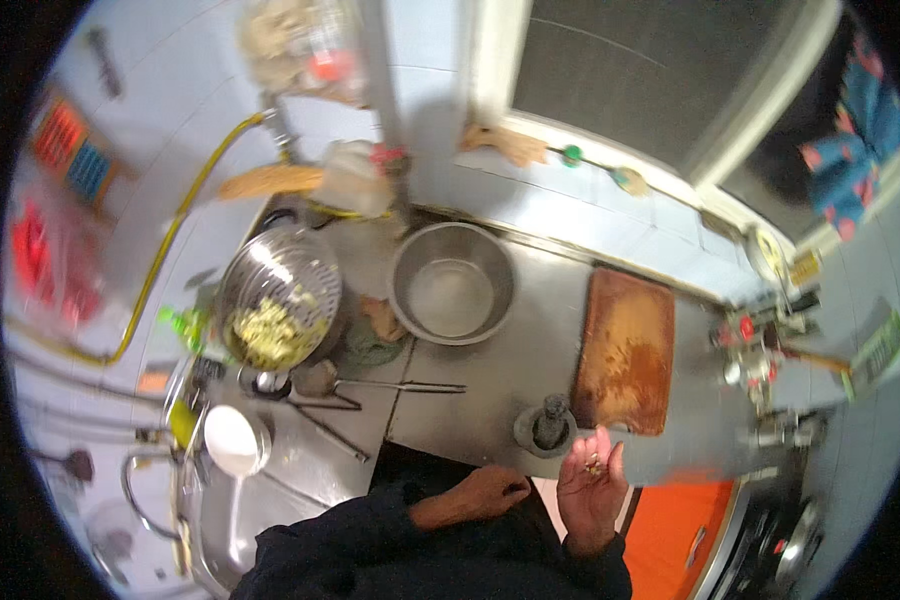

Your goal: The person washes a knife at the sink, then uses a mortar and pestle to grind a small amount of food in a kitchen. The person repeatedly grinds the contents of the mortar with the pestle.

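My right hand (592,484) is turned palm up at the counter's front edge, with a few small pale pieces (593,465) lying at its cupped fingers. Just left of those fingers stands a grey stone mortar (526,433), its pestle (551,421) leaning inside. Closer to my body, my left hand (484,495) hangs with curled fingers near the counter edge; whether anything is inside them is hidden. Beyond the mortar lies a wet, brown wooden cutting board (630,337).
A metal basin (450,292) sits mid-counter. Left of it, a steel colander (322,255) holds chopped yellow-green food (274,334). Long-handled utensils (420,388) lie below these. A white container (232,439) stands by the sink (270,510). Bottles and jars (750,352) crowd the right end.
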Motion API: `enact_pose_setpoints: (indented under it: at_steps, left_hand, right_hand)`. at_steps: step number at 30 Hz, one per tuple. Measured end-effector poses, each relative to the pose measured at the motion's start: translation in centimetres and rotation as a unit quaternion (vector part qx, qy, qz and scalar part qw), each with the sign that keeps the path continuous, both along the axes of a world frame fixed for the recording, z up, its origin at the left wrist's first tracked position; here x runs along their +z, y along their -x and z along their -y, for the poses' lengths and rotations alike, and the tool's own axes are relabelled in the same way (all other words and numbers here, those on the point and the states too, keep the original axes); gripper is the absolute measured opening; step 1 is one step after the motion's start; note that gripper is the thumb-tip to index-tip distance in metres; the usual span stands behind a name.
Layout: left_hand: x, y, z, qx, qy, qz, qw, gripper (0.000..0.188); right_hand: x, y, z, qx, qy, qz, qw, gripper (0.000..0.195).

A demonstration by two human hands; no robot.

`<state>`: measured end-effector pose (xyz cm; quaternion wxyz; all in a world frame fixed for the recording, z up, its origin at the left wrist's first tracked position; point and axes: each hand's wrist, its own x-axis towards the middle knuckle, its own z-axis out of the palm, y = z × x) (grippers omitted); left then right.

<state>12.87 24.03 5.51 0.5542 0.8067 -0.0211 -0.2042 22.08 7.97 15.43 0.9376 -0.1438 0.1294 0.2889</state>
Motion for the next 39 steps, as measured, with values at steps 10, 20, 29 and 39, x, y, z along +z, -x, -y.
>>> enact_pose_setpoints:
  at_steps: [10, 20, 29, 39]
  left_hand:
    - [0.7, 14.2, 3.4, 0.179, -0.002, -0.068, 0.982, 0.034]
    - [8.6, 23.9, 3.9, 0.335, -0.074, -0.157, 0.926, 0.040]
    - [9.0, 37.3, 5.6, 0.461, -0.064, -0.112, 0.878, 0.040]
    - [5.3, 45.6, 13.3, 0.564, -0.015, -0.093, 0.820, 0.035]
  right_hand:
    - [-2.6, 2.3, -4.8, 0.308, 0.016, -0.051, 0.950, 0.046]
    - [-4.3, 13.3, -9.5, 0.494, 0.028, -0.077, 0.865, 0.052]
    - [-4.3, 28.8, -15.6, 0.654, 0.099, 0.037, 0.749, 0.062]
    - [-0.6, 46.8, -16.1, 0.858, -0.030, 0.146, 0.491, 0.062]
